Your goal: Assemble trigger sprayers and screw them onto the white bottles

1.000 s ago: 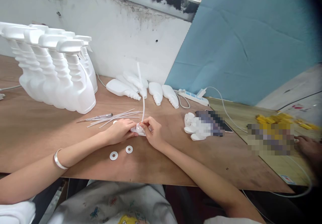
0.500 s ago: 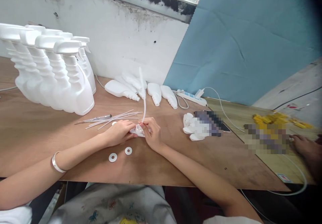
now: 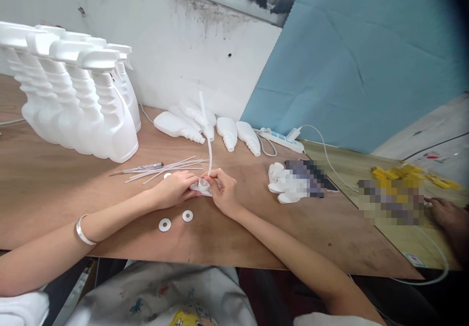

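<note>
My left hand (image 3: 178,188) is closed on a white spray trigger head (image 3: 200,187) held low over the wooden table. A thin white dip tube (image 3: 209,150) rises from the head, bending slightly, its free end pointing up. With thumb and fingers my right hand (image 3: 224,191) pinches the tube's lower end where it meets the head. Two white ring washers (image 3: 164,225) lie on the table just in front of my hands. Behind my left hand are several loose tubes (image 3: 164,170) and a screwdriver with a clear handle (image 3: 141,168).
Several assembled white spray bottles (image 3: 110,116) stand at the left. Bottles without heads (image 3: 176,124) lie along the wall near a power strip (image 3: 282,140). White spray heads (image 3: 284,184) lie beside a phone, partly blurred. Another person's hand (image 3: 445,216) is at far right by yellow parts (image 3: 399,174).
The view has shifted slightly. Both hands keep hold of the spray head and tube in nearly the same place; the tube's upper end leans a little further left.
</note>
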Demonstrator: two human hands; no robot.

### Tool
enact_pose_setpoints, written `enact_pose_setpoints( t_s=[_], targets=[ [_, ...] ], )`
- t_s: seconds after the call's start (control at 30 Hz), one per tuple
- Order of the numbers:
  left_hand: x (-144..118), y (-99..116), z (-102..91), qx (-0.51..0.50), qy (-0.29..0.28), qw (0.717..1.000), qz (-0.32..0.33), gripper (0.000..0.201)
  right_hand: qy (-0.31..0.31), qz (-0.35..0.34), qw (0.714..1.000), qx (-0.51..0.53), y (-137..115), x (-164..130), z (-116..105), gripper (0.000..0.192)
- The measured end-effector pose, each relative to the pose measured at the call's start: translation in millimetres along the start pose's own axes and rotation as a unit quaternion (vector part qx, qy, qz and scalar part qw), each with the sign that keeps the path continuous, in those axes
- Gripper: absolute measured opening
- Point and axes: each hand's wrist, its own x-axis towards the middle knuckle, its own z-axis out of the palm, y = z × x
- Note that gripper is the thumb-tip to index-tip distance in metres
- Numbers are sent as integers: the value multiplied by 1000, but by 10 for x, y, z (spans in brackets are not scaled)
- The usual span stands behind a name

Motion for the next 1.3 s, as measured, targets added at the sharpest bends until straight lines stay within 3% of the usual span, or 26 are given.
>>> enact_pose_setpoints(
  t_s=[0.57,0.7,0.83,1.0,1.17,1.3],
  targets=[
    [3,64,-56,12,-12,1000,-15,17,-19,10,998,52,89,1,1,17],
    [11,102,-87,38,-18,999,-14,17,-19,62,987,147,115,-12,-5,24],
    [10,108,-87,55,-21,998,-16,18,52,152,954,253,241,85,15,32],
    [3,96,-68,49,-7,999,-12,17,99,224,952,182,617,334,69,23],
    [-7,106,-88,47,-11,999,-19,17,95,219,964,118,972,629,195,18],
    [-5,108,-89,38,-10,999,-19,18,63,198,976,58,1114,899,363,26]
  ],
)
